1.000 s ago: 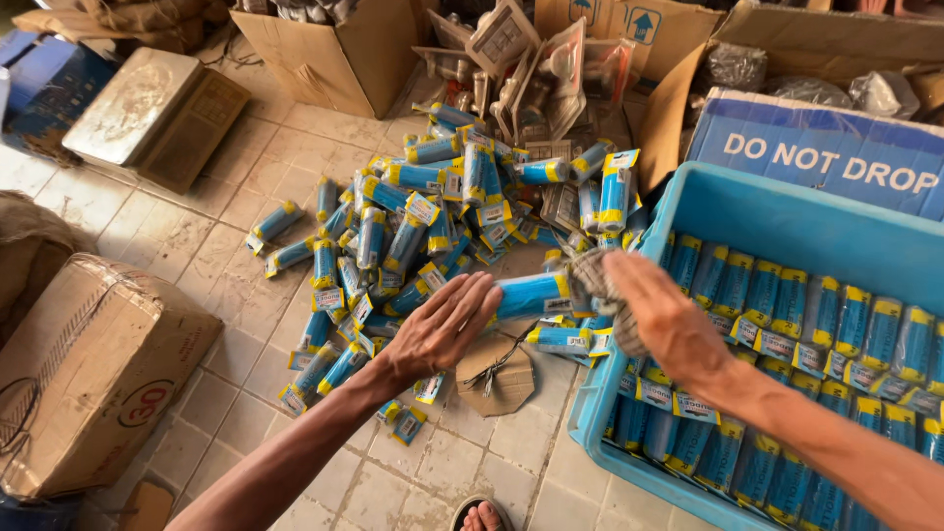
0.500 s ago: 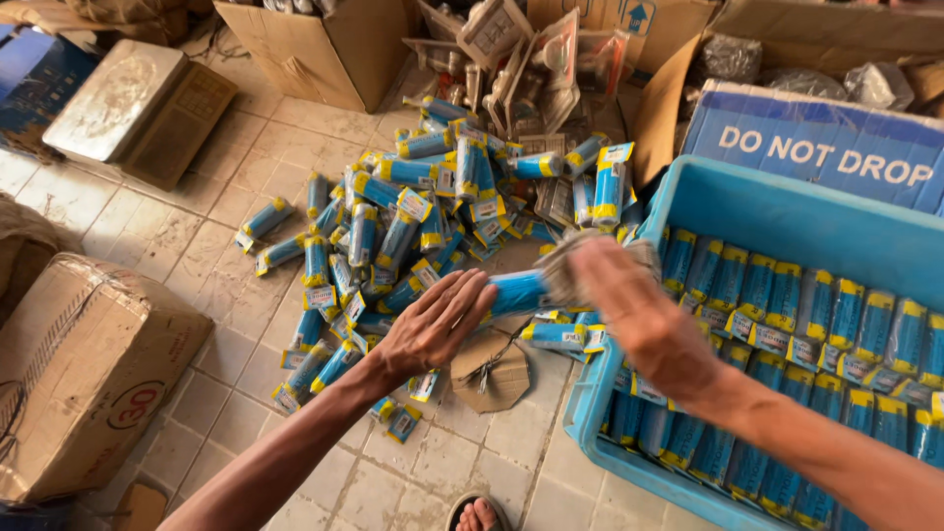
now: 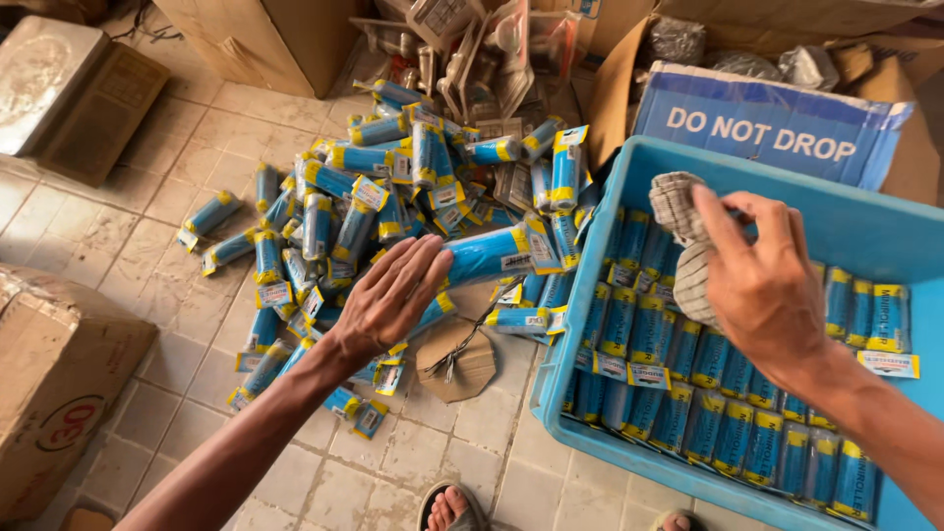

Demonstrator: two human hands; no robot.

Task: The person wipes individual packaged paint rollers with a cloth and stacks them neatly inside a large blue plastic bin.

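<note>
Your left hand lies flat and palm down, fingers extended, against a blue cylindrical packet with yellow ends; the fingertips touch its near end without closing around it. This packet sits just outside the left wall of the blue plastic crate, at the near edge of a loose pile of matching packets spread over the tiled floor well to the crate's left. Your right hand is clenched on a checked grey cloth, raised above the crate's interior, over the rows of packed blue packets that fill its floor. A small disc of brown cardboard lies on the tiles just beside the crate's near left corner. Cardboard boxes stand beyond the pile, far from the crate.
</note>
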